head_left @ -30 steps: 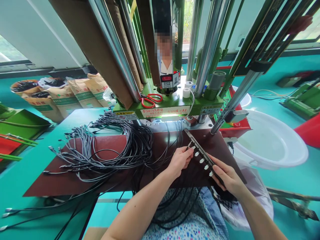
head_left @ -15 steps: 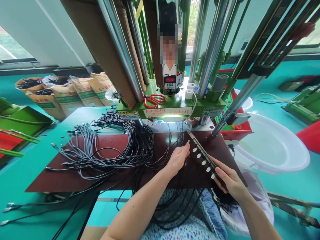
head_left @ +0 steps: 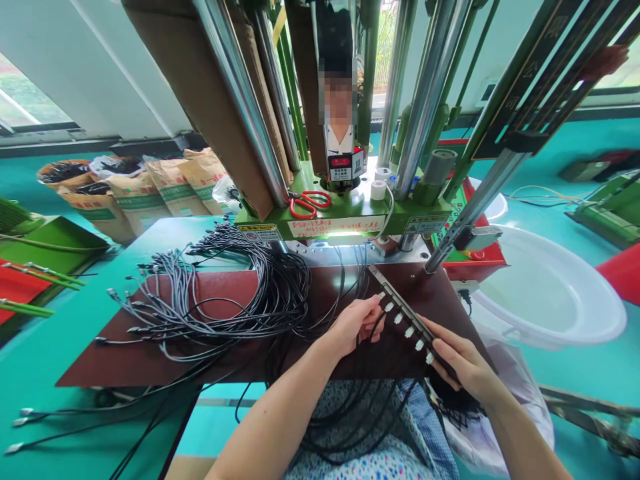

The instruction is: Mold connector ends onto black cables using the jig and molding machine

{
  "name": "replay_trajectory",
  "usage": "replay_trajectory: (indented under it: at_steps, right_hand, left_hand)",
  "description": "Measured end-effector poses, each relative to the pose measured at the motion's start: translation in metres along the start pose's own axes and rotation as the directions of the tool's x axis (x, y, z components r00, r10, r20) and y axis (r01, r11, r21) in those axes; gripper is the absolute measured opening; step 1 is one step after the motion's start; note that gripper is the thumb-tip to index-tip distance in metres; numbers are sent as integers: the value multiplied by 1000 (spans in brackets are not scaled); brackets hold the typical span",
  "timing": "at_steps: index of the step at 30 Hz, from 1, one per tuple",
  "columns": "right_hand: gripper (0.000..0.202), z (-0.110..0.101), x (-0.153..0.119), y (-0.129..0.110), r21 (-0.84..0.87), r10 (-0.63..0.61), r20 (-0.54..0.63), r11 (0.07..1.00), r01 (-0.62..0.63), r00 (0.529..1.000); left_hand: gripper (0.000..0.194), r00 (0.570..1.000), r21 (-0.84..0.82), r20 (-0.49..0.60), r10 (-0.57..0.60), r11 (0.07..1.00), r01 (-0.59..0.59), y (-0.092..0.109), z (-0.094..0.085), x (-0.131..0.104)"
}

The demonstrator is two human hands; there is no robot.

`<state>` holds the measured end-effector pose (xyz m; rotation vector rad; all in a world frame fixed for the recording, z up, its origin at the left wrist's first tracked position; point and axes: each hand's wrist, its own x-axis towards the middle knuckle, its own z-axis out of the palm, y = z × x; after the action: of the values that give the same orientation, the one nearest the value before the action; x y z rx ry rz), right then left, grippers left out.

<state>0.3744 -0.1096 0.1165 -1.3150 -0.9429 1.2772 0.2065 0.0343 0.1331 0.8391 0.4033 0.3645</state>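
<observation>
- The right hand point(head_left: 463, 363) is closed around the near end of a long dark fixture bar point(head_left: 400, 308), which is held slanting away from the body over the dark red surface point(head_left: 150, 360).
- The left hand point(head_left: 353, 325) is curled, fingertips pinched on a black cable point(head_left: 367, 330) just beside the bar's far half; whether the cable's plug is seated cannot be told.
- A row of white connector tips point(head_left: 407, 331) is seen along the bar's left edge, between the two hands.
- Compared with a second ago, the left hand has been drawn slightly back toward the body and closed more tightly, while the right hand's hold on the bar has stayed the same; this is judged to mean that another cable end is being dealt with at the bar.
- A large bundle of black cables point(head_left: 225, 300) is spread well to the left of the left hand.
- Beyond both hands, a green press point(head_left: 350, 213) with red scissors point(head_left: 310, 202) on it is seen; a white basin point(head_left: 545, 287) lies to the right of the right hand.
</observation>
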Motion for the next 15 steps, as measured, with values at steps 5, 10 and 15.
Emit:
replay_trajectory:
  at_steps: [5,10,15]
  right_hand:
    - [48,-2,0,1,-15,-17,25,1000,18,1000]
    - [52,-2,0,2,-40,-15,49,999,17,999]
    - [60,6,0,-2,-160,10,52,987,-2,999]
  left_hand:
    - [49,1000,17,22,8,1000,-9,1,-1,-2]
    - [51,999,75,3,34,997,-34,2,-1,-3]
    - [51,996,125,-53,71,990,-64,-6,-9,0]
